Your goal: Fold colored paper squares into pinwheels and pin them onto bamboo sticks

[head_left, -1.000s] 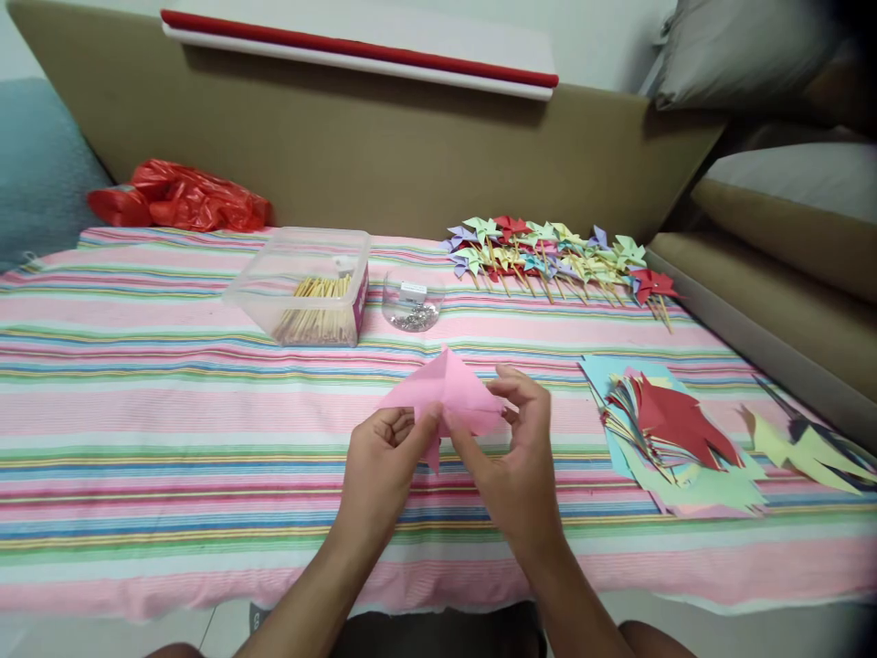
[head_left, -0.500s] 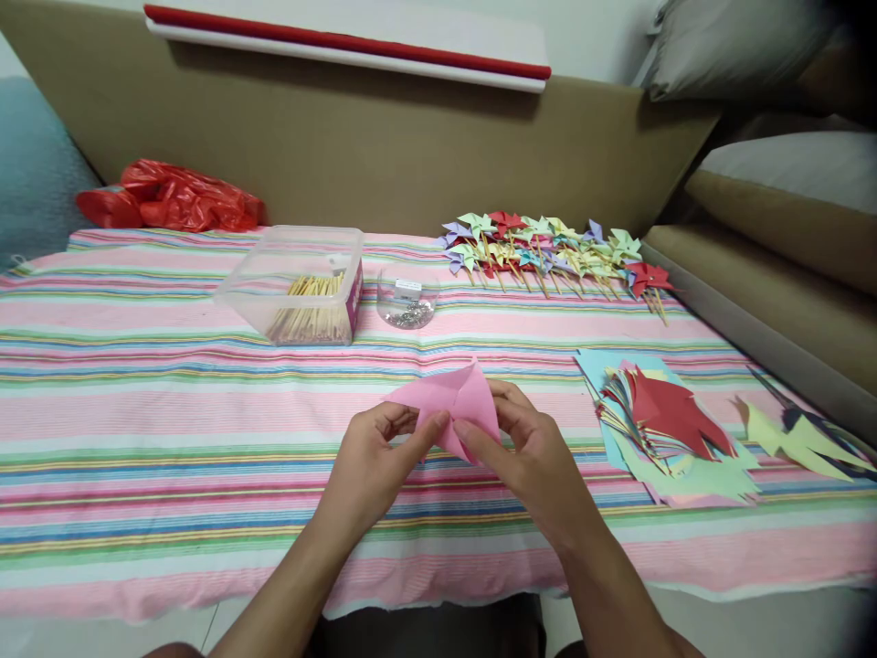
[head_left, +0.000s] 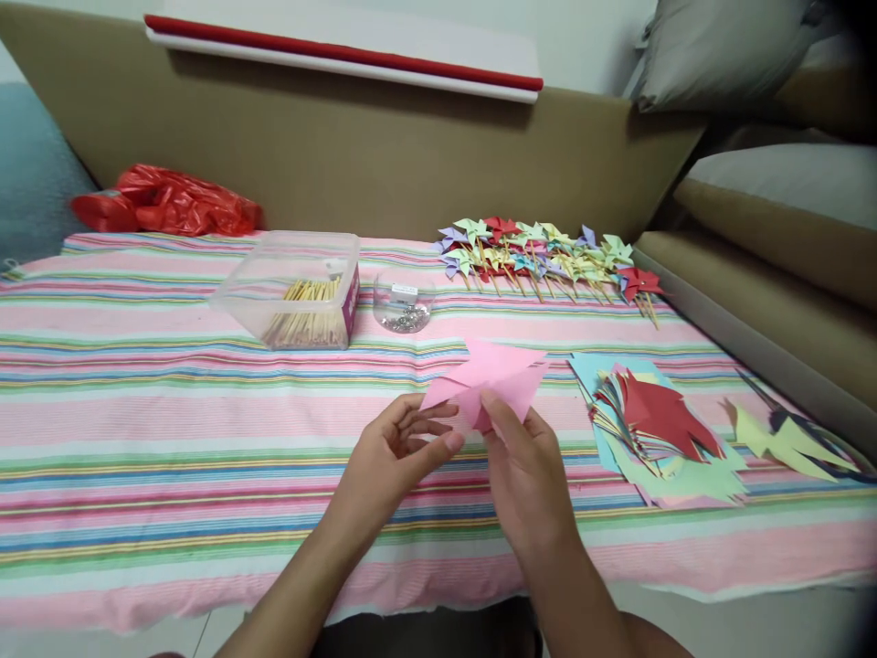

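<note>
A pink paper pinwheel blank (head_left: 494,370), with cut points spread out, is pinched between the thumb and fingers of my right hand (head_left: 524,457). It is held a little above the striped cloth. My left hand (head_left: 407,448) is beside the paper's lower left point, its thumb and fingers apart and nothing gripped. Whether the left fingertips brush the paper I cannot tell. Beyond the hands stand a clear round container (head_left: 404,311) of small metal pins and a clear plastic box (head_left: 291,311) of wooden sticks (head_left: 311,315).
Finished pinwheels (head_left: 534,256) on sticks lie at the back right. To the right is a stack of cut paper (head_left: 668,420), with a yellow cut sheet (head_left: 774,439) over dark scissors (head_left: 815,434). A red plastic bag (head_left: 178,201) rests at the back left. Cushions (head_left: 781,192) border the right side.
My left hand has let go of the pink paper and its fingers have opened. The right hand keeps its pinch, and the paper has turned and shifted slightly up and right.
</note>
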`<state>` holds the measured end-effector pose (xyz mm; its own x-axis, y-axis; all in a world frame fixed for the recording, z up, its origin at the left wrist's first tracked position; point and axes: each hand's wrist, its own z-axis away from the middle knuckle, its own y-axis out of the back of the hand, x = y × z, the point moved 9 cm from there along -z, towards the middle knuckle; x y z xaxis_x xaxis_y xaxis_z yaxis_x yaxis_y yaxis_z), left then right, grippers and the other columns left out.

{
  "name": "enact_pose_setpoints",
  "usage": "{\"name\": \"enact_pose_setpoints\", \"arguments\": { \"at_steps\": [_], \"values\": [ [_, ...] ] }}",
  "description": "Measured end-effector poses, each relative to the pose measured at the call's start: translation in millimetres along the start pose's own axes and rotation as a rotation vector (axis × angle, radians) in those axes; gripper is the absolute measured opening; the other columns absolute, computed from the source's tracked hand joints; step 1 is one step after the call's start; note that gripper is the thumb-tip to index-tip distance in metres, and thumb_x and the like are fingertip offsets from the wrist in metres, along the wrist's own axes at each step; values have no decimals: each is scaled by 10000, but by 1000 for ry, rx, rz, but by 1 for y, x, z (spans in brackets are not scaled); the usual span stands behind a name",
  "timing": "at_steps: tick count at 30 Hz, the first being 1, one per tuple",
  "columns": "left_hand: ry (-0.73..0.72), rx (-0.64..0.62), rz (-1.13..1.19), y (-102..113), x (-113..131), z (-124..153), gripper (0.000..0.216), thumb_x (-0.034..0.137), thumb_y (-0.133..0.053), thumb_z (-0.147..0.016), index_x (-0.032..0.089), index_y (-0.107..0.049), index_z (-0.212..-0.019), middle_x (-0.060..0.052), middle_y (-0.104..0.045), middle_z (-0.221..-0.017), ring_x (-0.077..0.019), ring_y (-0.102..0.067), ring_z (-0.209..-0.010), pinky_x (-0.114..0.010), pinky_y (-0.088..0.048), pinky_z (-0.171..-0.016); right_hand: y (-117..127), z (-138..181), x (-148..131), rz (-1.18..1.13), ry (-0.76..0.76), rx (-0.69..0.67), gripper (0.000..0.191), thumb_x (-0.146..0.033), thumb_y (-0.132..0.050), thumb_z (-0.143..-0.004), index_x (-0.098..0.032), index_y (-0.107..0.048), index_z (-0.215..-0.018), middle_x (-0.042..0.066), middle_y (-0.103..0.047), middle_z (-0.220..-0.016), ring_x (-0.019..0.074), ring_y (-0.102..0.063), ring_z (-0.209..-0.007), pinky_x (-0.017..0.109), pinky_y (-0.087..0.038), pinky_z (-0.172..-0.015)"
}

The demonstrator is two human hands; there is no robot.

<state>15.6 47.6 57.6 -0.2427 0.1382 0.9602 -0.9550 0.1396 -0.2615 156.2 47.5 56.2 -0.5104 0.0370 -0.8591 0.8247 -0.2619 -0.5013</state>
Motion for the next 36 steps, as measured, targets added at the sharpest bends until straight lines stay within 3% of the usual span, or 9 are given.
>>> {"name": "enact_pose_setpoints", "arguments": {
  "at_steps": [3, 6, 14, 20, 23, 25, 28, 30, 36],
  "values": [
    [-43, 55, 43, -3, -4, 1, 321, 306, -827, -756, 198, -727, -1041, -62, -740, -977, -187, -670, -883, -287, -544, -799, -12, 7, 12, -157, -57, -7, 173, -352, -796, -773, -219, -730, -864, 16, -750, -917, 188, -679, -888, 349, -548, -839],
    [-119, 127, 105, -2, -2, 2, 266, 311, -801, -785, 199, -747, -1021, -39, -736, -890, -190, -670, -864, -293, -540, -809, -22, 14, 16, -174, -66, -27, 170, -355, -783, -787, -220, -725, -874, 25, -760, -955, 204, -691, -928, 380, -552, -895],
    [-145, 279, 66, 12, 0, 5, 130, 296, -820, -754, 188, -765, -801, -7, -712, -762, -181, -641, -803, -270, -520, -777, -26, 20, 26, -103, -69, -56, 299, -377, -762, -817, -202, -710, -1054, 57, -752, -1062, 245, -683, -1031, 421, -531, -957],
    [-82, 276, 221, 18, -7, 0, 202, 354, -804, -774, 157, -761, -774, -24, -694, -740, -158, -608, -753, -260, -507, -762, -23, 18, 23, 89, -14, -87, 296, -427, -714, -858, -217, -679, -1064, 42, -721, -1012, 211, -664, -941, 359, -534, -837],
    [-37, 309, 273, 27, -8, -1, 242, 390, -819, -754, 158, -751, -745, -16, -681, -732, -142, -594, -745, -232, -499, -730, -9, 14, 4, 244, 134, -37, 282, -445, -608, -927, -246, -618, -1128, 44, -688, -1031, 205, -652, -941, 380, -531, -840],
    [-17, 324, 284, 32, -8, -2, 273, 418, -816, -753, 159, -739, -716, -11, -679, -728, -131, -589, -729, -221, -499, -722, -3, 14, -18, 438, 321, -11, 255, -384, -585, -945, -267, -583, -1171, 53, -650, -1090, 213, -635, -1005, 415, -520, -892],
    [3, 341, 282, 37, -8, -1, 319, 440, -811, -753, 161, -700, -648, 6, -655, -683, -110, -564, -659, -209, -488, -675, -14, 23, -46, 823, 652, -81, 189, -258, -553, -955, -283, -627, -1127, 88, -542, -1261, 254, -543, -1195, 458, -497, -942],
    [8, 346, 276, 39, -8, -1, 330, 435, -813, -749, 161, -680, -622, 18, -629, -638, -101, -538, -610, -205, -472, -634, -29, 31, -51, 1037, 811, -183, 195, -191, -550, -947, -293, -681, -1049, 90, -464, -1354, 283, -470, -1283, 479, -485, -955],
    [32, 290, 253, 34, -10, -3, 285, 401, -805, -758, 149, -705, -669, 4, -639, -651, -111, -546, -611, -218, -465, -631, -44, 44, -50, 1198, 972, -315, 168, -165, -648, -904, -309, -732, -925, 63, -450, -1399, 314, -448, -1299, 546, -436, -1018]
  ]
}}
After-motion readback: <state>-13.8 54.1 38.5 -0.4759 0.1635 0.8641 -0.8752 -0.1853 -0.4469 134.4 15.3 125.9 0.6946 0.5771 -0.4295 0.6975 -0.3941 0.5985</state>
